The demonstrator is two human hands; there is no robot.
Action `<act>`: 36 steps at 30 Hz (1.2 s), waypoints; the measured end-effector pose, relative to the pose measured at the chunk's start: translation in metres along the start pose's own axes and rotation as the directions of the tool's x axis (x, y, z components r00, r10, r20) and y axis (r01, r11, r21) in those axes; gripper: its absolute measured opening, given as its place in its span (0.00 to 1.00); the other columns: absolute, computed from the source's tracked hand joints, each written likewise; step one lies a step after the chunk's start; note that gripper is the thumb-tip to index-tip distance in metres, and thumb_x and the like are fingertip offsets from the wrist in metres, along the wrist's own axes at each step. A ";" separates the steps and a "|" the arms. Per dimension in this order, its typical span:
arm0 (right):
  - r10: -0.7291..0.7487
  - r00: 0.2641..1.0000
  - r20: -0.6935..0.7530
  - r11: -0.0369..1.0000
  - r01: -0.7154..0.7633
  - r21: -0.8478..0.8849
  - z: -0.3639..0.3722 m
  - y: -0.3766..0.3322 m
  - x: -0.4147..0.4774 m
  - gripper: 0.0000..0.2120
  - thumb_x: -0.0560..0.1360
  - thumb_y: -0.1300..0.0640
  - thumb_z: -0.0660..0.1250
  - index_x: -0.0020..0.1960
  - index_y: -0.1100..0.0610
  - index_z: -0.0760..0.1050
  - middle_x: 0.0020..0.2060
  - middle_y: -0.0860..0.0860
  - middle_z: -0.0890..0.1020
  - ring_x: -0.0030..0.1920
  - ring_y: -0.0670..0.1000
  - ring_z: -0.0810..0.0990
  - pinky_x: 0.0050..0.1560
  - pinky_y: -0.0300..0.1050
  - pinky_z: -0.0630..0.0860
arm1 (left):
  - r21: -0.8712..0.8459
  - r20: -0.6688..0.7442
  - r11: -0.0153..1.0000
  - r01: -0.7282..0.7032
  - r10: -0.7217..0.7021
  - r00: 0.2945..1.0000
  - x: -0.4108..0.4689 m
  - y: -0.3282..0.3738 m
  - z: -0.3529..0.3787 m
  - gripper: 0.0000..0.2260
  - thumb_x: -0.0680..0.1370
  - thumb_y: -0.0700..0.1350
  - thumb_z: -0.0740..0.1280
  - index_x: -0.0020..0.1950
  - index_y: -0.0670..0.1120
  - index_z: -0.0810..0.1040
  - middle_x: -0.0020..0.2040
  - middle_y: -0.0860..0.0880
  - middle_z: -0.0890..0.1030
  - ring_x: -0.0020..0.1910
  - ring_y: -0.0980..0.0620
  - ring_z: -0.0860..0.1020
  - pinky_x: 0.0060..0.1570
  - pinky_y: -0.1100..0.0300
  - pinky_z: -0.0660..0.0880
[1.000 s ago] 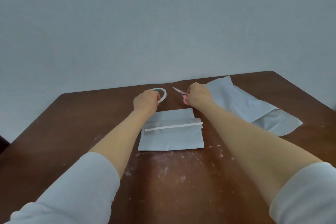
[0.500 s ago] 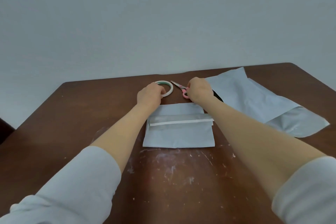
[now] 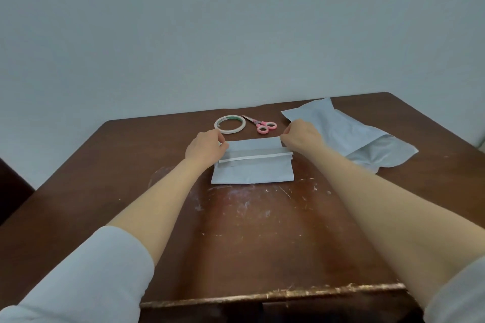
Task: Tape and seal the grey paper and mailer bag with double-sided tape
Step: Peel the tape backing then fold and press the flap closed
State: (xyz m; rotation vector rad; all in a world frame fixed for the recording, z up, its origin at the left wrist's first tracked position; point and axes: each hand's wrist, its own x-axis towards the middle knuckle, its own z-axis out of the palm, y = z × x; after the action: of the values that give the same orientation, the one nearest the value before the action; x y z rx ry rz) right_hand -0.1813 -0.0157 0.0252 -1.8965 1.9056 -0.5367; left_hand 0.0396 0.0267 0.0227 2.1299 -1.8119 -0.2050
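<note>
left hand point(image 3: 206, 145), right hand point(image 3: 301, 136): each grip pinching far corner of grey paper point(image 3: 252, 174); tape roll point(image 3: 230, 124), scissors point(image 3: 263, 126) just behind

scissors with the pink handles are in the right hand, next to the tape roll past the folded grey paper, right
Not quite. The head view shows the scissors lying on the table, held by no hand; the right hand pinches the far right corner of the folded grey paper. They do lie next to the tape roll, past the paper.
</note>
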 end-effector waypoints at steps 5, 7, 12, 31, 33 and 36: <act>0.068 0.997 0.024 0.996 -0.069 0.060 0.001 0.010 -0.020 0.13 0.73 0.64 0.60 0.30 0.58 0.64 0.29 0.54 0.71 0.29 0.55 0.71 0.27 0.40 0.64 | -0.093 0.094 0.991 0.094 -0.085 0.992 -0.017 0.001 -0.001 0.13 0.76 0.48 0.64 0.59 0.46 0.73 0.56 0.46 0.77 0.41 0.47 0.81 0.48 0.51 0.80; 0.104 0.993 0.046 0.990 -0.108 0.091 0.002 0.010 -0.024 0.12 0.71 0.67 0.59 0.30 0.58 0.64 0.27 0.55 0.71 0.28 0.54 0.71 0.27 0.39 0.65 | -0.132 0.122 0.982 0.137 -0.121 0.985 -0.020 0.003 -0.001 0.15 0.76 0.47 0.65 0.61 0.44 0.73 0.57 0.46 0.77 0.40 0.47 0.82 0.47 0.52 0.81; 0.144 0.987 0.076 0.958 -0.159 0.239 0.004 0.007 -0.023 0.06 0.68 0.69 0.61 0.40 0.64 0.77 0.36 0.60 0.82 0.31 0.56 0.77 0.36 0.44 0.75 | -0.258 0.153 0.938 0.232 -0.197 0.968 -0.021 0.000 -0.005 0.18 0.75 0.45 0.67 0.63 0.42 0.75 0.59 0.46 0.78 0.47 0.46 0.82 0.42 0.56 0.81; 0.125 0.989 0.082 0.990 -0.130 0.060 0.015 0.010 -0.031 0.13 0.69 0.54 0.70 0.34 0.58 0.68 0.34 0.52 0.76 0.30 0.49 0.70 0.28 0.40 0.64 | 0.012 0.140 0.942 -0.336 0.331 0.933 -0.043 0.024 0.019 0.11 0.80 0.50 0.62 0.61 0.57 0.79 0.52 0.50 0.74 0.49 0.52 0.76 0.48 0.56 0.73; 0.120 0.989 0.083 0.990 -0.125 0.061 0.013 0.013 -0.033 0.13 0.69 0.54 0.70 0.34 0.58 0.68 0.33 0.53 0.76 0.31 0.51 0.71 0.28 0.40 0.64 | 0.026 0.132 0.940 -0.341 0.335 0.933 -0.043 0.023 0.019 0.12 0.80 0.50 0.61 0.62 0.57 0.78 0.53 0.50 0.74 0.49 0.51 0.76 0.46 0.58 0.71; 0.070 0.998 0.002 0.998 -0.070 0.010 0.009 0.014 -0.036 0.11 0.70 0.54 0.69 0.37 0.57 0.70 0.34 0.51 0.73 0.37 0.55 0.74 0.30 0.40 0.64 | 0.108 0.112 0.918 -0.381 0.369 0.922 -0.045 0.021 0.016 0.13 0.81 0.51 0.61 0.64 0.57 0.77 0.56 0.50 0.74 0.52 0.51 0.74 0.44 0.60 0.69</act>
State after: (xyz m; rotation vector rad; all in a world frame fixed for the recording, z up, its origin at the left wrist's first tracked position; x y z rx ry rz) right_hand -0.1881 0.0209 0.0109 -1.8164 1.9568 -0.5219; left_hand 0.0068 0.0653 0.0103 1.8248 -2.2999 -0.0915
